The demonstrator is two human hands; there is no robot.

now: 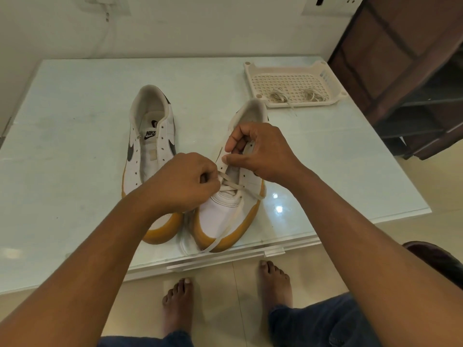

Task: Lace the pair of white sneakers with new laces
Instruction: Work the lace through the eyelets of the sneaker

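We are lacing the nearer sneaker (220,216) at the table's (75,171) front edge. Our left hand (184,182) is pinching the lace (230,185) at the low eyelets, and our right hand (260,151) is pinching the eyelet flap. We are aiming to keep it flat and evenly taut. Farther back, 1 unlaced sneaker (150,144) is waiting.

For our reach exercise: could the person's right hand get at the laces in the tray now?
Probably yes: the laces lie in the open tray just past the heel of the sneaker, beyond the right hand. That hand pinches the eyelet edge, so it must let go first.
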